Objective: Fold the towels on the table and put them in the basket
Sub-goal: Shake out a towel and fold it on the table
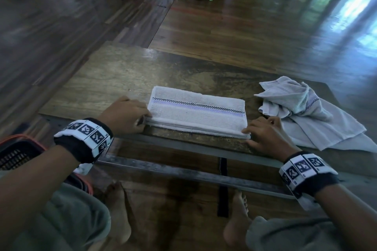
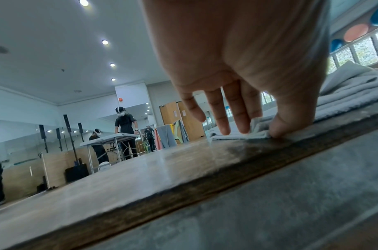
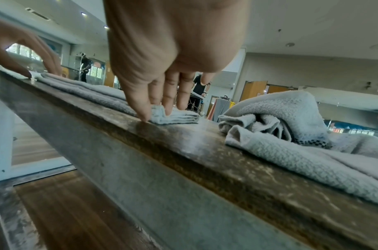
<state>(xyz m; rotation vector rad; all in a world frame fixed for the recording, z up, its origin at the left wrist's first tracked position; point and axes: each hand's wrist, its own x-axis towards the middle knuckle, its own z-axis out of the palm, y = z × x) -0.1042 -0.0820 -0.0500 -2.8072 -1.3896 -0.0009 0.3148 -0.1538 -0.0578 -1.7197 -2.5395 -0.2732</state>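
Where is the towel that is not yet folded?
In the head view the crumpled towel lies on the table at its right end, just right of the folded towel and beyond the right hand.

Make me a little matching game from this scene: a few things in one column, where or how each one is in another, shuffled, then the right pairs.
Things
1. folded towel
2. crumpled towel
3. basket
4. left hand

Places or states
A. lies in a loose heap at the table's right end
B. sits low beside the person's left arm, off the table
C. pinches the flat towel's left near corner
D. lies flat in neat layers, striped band on top

Pairs: 1-D, 2-A, 3-B, 4-C
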